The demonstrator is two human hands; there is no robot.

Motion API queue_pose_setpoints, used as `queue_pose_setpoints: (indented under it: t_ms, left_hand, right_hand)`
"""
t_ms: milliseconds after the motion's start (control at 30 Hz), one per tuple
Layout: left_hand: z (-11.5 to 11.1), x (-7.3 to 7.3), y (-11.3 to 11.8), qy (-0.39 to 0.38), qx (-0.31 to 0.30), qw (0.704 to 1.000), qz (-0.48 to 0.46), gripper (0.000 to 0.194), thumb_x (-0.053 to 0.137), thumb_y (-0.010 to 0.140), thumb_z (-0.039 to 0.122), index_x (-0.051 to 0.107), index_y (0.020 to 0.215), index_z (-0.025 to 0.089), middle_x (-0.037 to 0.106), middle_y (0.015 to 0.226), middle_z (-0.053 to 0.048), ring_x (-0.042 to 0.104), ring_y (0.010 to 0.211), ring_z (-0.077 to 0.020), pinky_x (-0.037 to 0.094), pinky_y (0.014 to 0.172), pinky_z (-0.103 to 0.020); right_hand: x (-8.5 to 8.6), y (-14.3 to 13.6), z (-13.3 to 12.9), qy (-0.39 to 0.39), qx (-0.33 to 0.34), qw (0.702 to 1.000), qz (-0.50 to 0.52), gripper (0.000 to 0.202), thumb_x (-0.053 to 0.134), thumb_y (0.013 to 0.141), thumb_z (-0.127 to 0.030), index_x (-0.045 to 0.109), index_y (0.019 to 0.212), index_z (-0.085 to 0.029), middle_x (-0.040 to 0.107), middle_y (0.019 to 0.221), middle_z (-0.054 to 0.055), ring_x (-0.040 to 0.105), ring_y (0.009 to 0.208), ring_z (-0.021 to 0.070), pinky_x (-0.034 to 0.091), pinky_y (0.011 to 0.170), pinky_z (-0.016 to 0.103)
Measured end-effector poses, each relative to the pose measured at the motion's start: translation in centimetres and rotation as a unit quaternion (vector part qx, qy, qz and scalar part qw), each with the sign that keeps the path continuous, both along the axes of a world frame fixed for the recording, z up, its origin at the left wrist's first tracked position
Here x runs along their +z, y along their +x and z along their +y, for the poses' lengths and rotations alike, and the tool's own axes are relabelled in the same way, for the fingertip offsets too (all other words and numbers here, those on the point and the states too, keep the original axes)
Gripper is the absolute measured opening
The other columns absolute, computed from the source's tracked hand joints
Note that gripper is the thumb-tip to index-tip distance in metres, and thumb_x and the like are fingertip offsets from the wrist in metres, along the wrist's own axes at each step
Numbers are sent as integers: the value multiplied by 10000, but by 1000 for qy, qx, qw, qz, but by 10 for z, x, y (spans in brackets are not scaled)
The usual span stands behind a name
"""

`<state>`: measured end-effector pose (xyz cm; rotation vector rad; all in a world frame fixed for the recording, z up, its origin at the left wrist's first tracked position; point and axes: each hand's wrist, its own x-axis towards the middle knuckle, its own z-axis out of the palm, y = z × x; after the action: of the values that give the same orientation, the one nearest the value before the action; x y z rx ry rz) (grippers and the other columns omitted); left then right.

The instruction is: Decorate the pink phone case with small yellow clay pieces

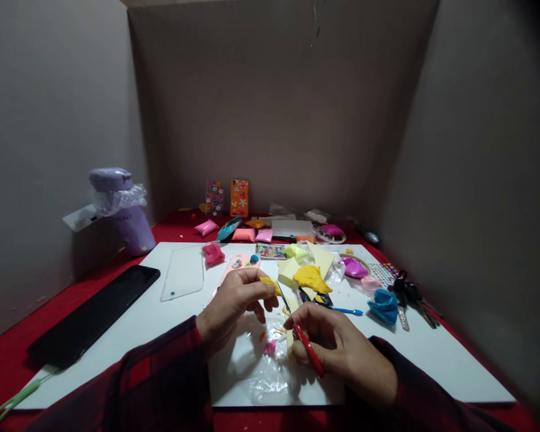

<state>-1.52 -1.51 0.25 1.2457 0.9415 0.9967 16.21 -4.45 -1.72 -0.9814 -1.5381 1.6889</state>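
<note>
My left hand [240,297] pinches a small yellow piece of clay [270,284] above the white board. In my right hand [337,345] are red-handled scissors [309,351], their blades pointing up and left close to the yellow piece. Just beyond the hands, a larger yellow clay lump [312,279] sits by pale yellow paper [321,258]. Below them lies a clear plastic sheet [270,384] with a pink bit [270,347] and orange bits on it. A pink phone case [227,270] with small decorations is partly hidden behind my left hand.
On the left are a black phone [96,312], a clear case [183,273] and a purple bottle [132,222]. Keys [402,297], a blue packet [384,307] and a blue tool [348,312] lie right. Clay packets and an orange case [239,198] are at the back.
</note>
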Motion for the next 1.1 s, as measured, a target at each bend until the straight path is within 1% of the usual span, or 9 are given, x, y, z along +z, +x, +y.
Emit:
queue_pose_setpoints:
  t_ms: [167,533,767,900,1100]
  left_hand:
    - [1,0,0,2,0,1000,3,74,559,688,177,546,630,133,578,587,-15,476,479,-87,370,433,-198]
    - [0,-1,0,1,0,1000,2,67,554,692,174,540,644,128,578,594,-21,477,481,-88,372,441,-202]
    - [0,0,0,1,3,1000,0,67,560,681,177,548,635,131,577,585,-19,485,488,-91,369,439,-197]
    - [0,0,0,4,4,1000,-1,62,562,674,177,556,631,132,581,583,-15,482,480,-88,369,438,-198]
    - [0,0,0,-1,0,1000,-5,68,565,671,180,553,624,133,578,583,-16,485,481,-92,373,439,-201]
  right_hand:
    - [-2,1,0,-12,1,1000,8,356,724,632,-360,471,797,-170,457,580,-69,375,497,62,291,491,197]
    - [0,-1,1,-22,-18,1000,3,380,742,599,-378,475,772,-170,441,574,-72,351,495,60,278,491,200]
    - [-6,-1,2,-30,-18,999,10,362,740,601,-377,482,765,-183,447,575,-70,338,487,62,269,476,196]
    - [-5,-3,2,-38,-28,999,9,351,740,593,-350,474,752,-185,455,563,-77,331,472,56,264,472,194]
    - [-2,-3,1,-46,-30,998,17,343,742,576,-333,478,735,-182,482,541,-77,379,456,57,282,478,200]
